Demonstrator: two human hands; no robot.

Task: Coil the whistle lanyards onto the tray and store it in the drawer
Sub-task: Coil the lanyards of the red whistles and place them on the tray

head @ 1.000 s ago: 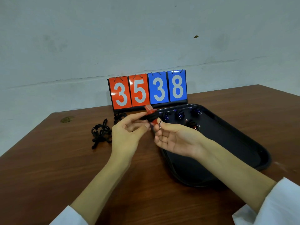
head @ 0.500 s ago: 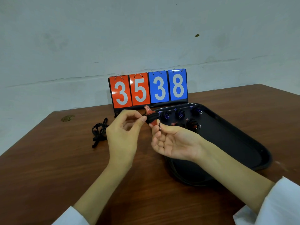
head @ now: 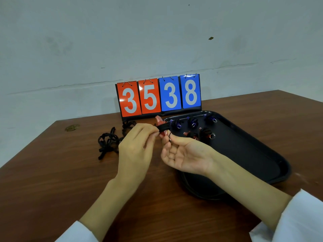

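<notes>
Head view: left hand point(head: 138, 145) pinches the limp black lanyard point(head: 163, 127) wound round a red whistle point(head: 159, 119), right hand point(head: 183, 154) pinching its lower end, just beside the tray point(head: 253, 154) (light coil, likely to unwind; grip the rigid body).

Smooth brown wood with a soft sheen on the table point(head: 52, 180), a dull brass-like metal disc point(head: 71, 127) set in it, and black plastic, matt inside and slightly shiny at the rim, for the tray point(head: 253, 154). Glossy see-through red plastic for the whistle point(head: 159, 119), wrapped in matt black woven cord point(head: 163, 127), the same rough cord in the loose pile point(head: 107, 142), and a bright metal ring point(head: 212, 136) on a bundle in the tray. Glossy red and blue cards point(head: 150, 98) on thin wire loops point(head: 126, 83), matt, uneven, cracked paint on the wall point(head: 157, 41), white cloth on the sleeve point(head: 300, 217)
</notes>
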